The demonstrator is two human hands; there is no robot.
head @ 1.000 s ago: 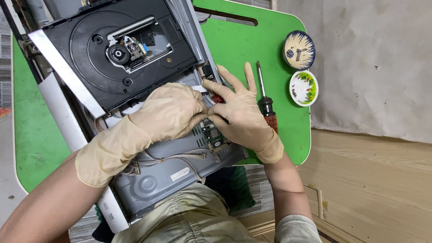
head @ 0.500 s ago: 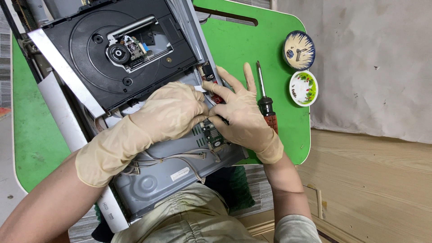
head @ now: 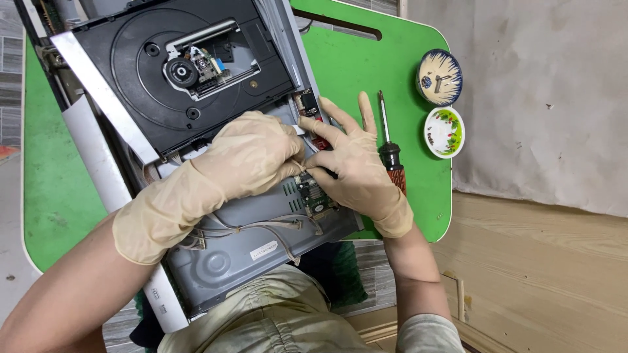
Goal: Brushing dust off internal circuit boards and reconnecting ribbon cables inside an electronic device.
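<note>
Both gloved hands, left and right, pinched small green circuit board inside opened grey metal disc player, steadying it.

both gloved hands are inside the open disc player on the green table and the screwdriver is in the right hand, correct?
Not quite. In the head view the screwdriver lies on the green table beside the right hand, not in it. Both gloved hands, left hand included, do work inside the open disc player.

the table is bright green. the disc tray is black, the metal case grey. both gloves are beige (left hand, right hand). one small bowl has blue stripes, the other bowl is white with green pattern.
</note>
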